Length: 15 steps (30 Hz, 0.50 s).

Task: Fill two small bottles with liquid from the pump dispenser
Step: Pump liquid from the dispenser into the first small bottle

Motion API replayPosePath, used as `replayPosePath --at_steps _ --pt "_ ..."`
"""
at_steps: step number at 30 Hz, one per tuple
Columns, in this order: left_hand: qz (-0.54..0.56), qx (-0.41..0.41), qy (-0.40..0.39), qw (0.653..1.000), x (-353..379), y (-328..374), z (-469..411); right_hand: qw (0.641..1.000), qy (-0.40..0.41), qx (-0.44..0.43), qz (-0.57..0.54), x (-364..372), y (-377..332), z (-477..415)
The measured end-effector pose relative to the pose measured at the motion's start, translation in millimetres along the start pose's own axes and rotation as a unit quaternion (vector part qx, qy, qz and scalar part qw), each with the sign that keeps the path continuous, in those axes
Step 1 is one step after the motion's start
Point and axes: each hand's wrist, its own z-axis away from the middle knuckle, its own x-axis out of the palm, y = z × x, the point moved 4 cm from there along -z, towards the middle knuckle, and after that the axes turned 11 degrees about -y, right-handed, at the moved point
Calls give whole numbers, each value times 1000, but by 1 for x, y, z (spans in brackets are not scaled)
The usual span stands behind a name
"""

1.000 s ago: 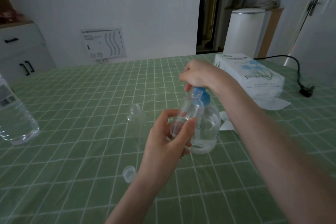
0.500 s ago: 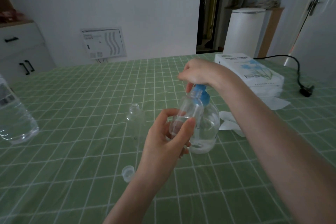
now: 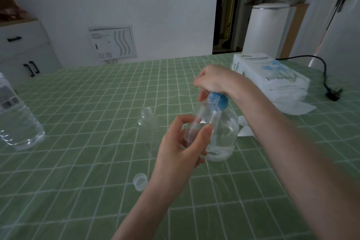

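small bottle, pump dispenser behind — cap near

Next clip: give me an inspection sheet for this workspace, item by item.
Surface: green checked tablecloth, lying flat.
Job's things: pump dispenser with a blue collar and clear liquid low in it; small bottle held tilted, mouth at the pump; second small bottle upright and uncapped, to its left; cap lying on the cloth nearer the camera.
Clutter: water bottle far left; tissue pack and loose tissue on the right.
Hands: left hand grips the small bottle; right hand curls over the pump head.
Cables: black cable with a plug, far right.
Surroundings: cabinet, wall panel, bin, doorway.
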Motion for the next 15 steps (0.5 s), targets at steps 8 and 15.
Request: replayPosePath --at_steps 8,15 --pt "7 9 2 1000 0 3 -2 1000 25 0 16 -12 -6 0" --pt "5 4 6 1000 -1 1 -1 1000 0 1 -1 -5 -2 -1"
